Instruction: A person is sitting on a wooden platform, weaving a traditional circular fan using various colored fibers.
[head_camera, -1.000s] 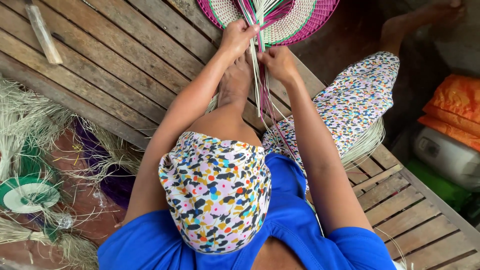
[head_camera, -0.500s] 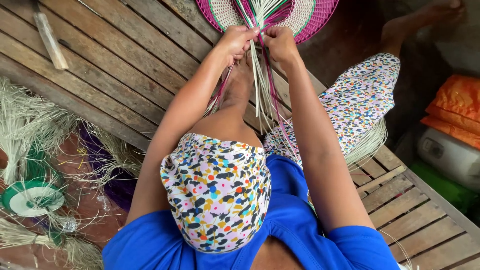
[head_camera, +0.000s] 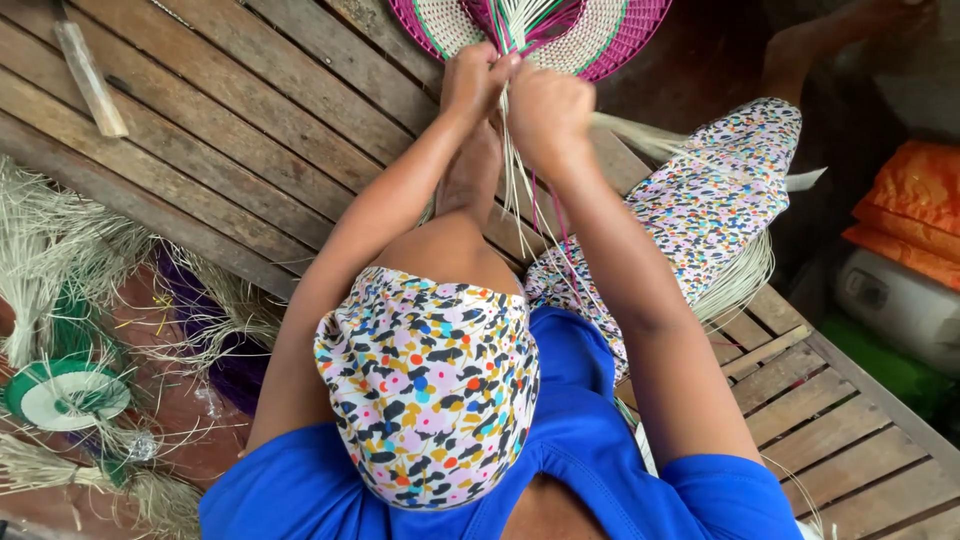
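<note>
The top edge cuts off most of my pink-and-cream woven disc (head_camera: 600, 45) at the platform's (head_camera: 250, 120) far edge. My left hand (head_camera: 472, 78) and right hand (head_camera: 545, 112) touch, both pinched shut on the pale straw strands (head_camera: 515, 190), though the fingertips seem hidden. The strands run lengthwise toward me over my foot (head_camera: 470, 170). Bare slats lie open leftward.

Setting is a slatted wooden platform (head_camera: 250, 130), weathered brown planks with gaps between them, lit by soft daylight. Off its left edge there's a reddish floor (head_camera: 180, 400) littered with pale dried fibre bundles (head_camera: 60, 250) and a small green-and-white woven disc (head_camera: 65, 392). On the right, in shadow, sit orange fabric (head_camera: 910, 215) and what looks like a white appliance (head_camera: 895, 300), hard to tell.
</note>
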